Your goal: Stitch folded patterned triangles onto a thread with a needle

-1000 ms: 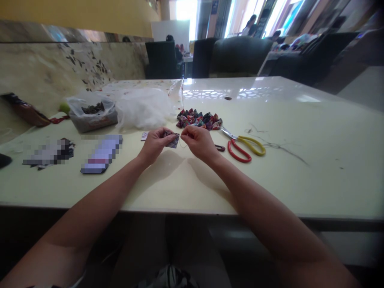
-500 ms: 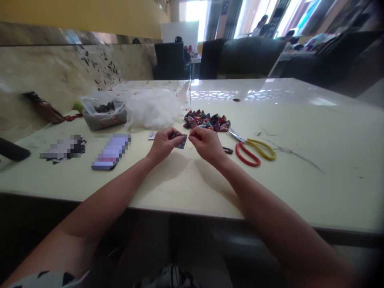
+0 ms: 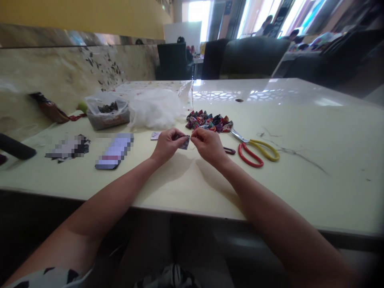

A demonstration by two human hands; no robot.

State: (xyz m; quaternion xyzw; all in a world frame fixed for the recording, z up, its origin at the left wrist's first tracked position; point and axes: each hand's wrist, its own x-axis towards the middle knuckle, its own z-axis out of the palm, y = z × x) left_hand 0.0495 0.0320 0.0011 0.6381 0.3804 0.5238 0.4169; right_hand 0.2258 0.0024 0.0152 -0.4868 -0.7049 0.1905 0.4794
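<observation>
Patterned fabric piece (image 3: 185,143): pinched b/w fingers of L hand (image 3: 169,145), just above tabletop (image 3: 300,196). Thin thread (image 3: 192,148) dips slack to its right, so poss. tangle; fingers of R hand (image 3: 209,145) pinched narrow, apparently on thread; too hard a tug could pucker fabric or slip it from L grip. Scissors (image 3: 246,141) lie farther right, apart.

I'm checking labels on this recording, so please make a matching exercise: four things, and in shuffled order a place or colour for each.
1. Scissors
2. Small cloth piece
3. White fluffy heap
4. Multicoloured cloth cluster

A. Beyond the right hand
B. Pinched by the left hand
C. Red and yellow handles
D. Beside the open plastic bag

Pairs: 1-C; 2-B; 3-D; 4-A
</observation>
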